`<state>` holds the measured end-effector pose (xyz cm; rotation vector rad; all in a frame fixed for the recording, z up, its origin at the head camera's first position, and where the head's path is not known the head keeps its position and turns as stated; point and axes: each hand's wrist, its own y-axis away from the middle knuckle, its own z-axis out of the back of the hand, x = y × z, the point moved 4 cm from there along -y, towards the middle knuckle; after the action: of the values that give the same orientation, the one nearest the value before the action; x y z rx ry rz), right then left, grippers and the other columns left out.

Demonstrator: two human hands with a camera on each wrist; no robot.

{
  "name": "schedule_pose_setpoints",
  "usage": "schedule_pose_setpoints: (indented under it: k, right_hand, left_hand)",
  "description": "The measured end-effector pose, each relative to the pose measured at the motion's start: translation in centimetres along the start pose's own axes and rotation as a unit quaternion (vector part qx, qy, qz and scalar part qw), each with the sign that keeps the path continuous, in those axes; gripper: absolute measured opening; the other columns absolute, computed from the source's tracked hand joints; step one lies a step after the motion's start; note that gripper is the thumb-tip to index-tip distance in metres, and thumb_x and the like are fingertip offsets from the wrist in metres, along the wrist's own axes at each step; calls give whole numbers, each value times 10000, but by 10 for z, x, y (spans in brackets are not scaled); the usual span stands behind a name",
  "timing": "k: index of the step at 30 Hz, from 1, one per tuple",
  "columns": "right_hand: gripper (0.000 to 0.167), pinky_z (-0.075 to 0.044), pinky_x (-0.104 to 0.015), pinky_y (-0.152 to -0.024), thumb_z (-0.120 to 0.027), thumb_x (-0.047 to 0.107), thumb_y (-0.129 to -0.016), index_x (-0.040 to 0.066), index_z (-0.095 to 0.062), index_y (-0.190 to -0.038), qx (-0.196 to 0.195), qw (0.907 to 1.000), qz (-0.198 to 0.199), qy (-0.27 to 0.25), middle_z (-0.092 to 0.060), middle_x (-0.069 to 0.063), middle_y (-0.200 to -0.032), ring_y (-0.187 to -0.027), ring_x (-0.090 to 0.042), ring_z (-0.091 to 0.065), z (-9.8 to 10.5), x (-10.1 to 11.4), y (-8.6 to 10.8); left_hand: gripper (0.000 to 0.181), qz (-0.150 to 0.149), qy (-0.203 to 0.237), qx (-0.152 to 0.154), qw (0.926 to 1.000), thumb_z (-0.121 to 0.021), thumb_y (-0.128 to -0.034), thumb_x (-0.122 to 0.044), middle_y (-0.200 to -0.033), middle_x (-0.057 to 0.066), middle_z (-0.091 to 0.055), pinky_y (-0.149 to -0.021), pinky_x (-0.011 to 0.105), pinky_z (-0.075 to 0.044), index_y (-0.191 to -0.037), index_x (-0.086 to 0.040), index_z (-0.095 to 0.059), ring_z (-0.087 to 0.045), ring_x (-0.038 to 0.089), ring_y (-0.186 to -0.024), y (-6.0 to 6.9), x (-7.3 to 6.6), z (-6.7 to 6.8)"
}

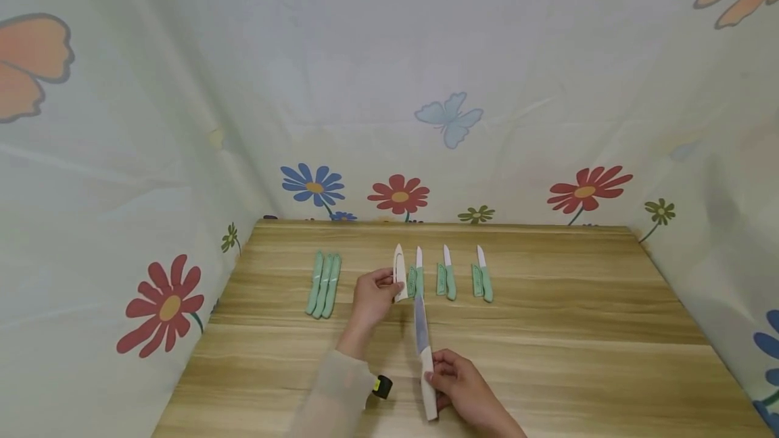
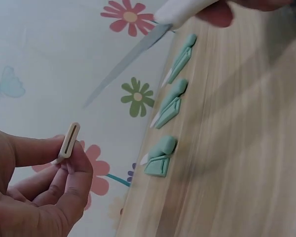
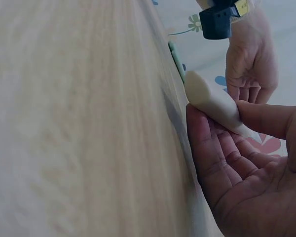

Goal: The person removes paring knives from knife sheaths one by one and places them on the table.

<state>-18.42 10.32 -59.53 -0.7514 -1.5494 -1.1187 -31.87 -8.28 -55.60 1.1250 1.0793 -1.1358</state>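
Note:
My left hand (image 1: 372, 299) pinches a cream blade sheath (image 1: 399, 274) between thumb and fingers. Its slotted open end shows in the left wrist view, where the sheath (image 2: 69, 142) is held clear of the table. Nearer to me, my right hand (image 1: 459, 384) holds a larger knife by its cream handle (image 1: 429, 387), thumb on one side and fingers on the other. The bare blade (image 1: 421, 326) points away from me, toward the sheath side. In the right wrist view the handle's butt (image 3: 200, 89) faces the camera, and the blade is hidden there.
Three green paring knives with bare white blades, such as the rightmost knife (image 1: 485, 276), lie in a row, each beside a green sheath (image 1: 477, 281). Left of them lie three sheathed green knives (image 1: 324, 286). Flowered cloth walls (image 1: 517, 120) enclose the wooden table (image 1: 566, 343).

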Motion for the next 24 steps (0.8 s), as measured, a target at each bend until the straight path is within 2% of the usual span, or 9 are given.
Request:
schedule_pose_setpoints:
  k: [3,7,17,24]
  right_hand:
    - [442,-605,-349,-663,-611,105,-1022,-141,-469,-1360,-83,9999,50,28,-658,-102,-1021,-830,-193,-662,4,2,-1]
    - [443,-604,-338,-667,-611,118,-1021,-138,-481,-1359,-174,9998,72,60,-657,-90,-1013,-846,-183,-657,7,5,-1]
    - [439,-602,-347,-655,-625,124,-1014,-127,-497,-1351,-401,9991,35,118,-660,-97,-1012,-824,-188,-649,11,6,0]
    - [426,-594,-331,-650,-619,116,-1012,-132,-504,-1339,-422,9990,72,159,-662,-80,-995,-818,-181,-650,13,8,0]
  left_hand:
    - [320,-135,-69,178,9997,-749,-900,-14,-997,148,-721,-685,228,-574,-1212,50,-719,-645,119,-814,6,1,-7]
    - [319,-124,-102,324,9993,-754,-890,-19,-980,148,-735,-659,210,-552,-1203,38,-726,-638,108,-781,12,5,-12]
    - [316,9,-109,481,9988,-767,-881,-31,-934,93,-718,-641,234,-551,-1194,8,-738,-633,116,-758,22,14,-19]
    - [316,30,30,538,9985,-760,-885,-9,-946,124,-712,-636,234,-554,-1197,26,-730,-638,97,-745,26,19,-23]
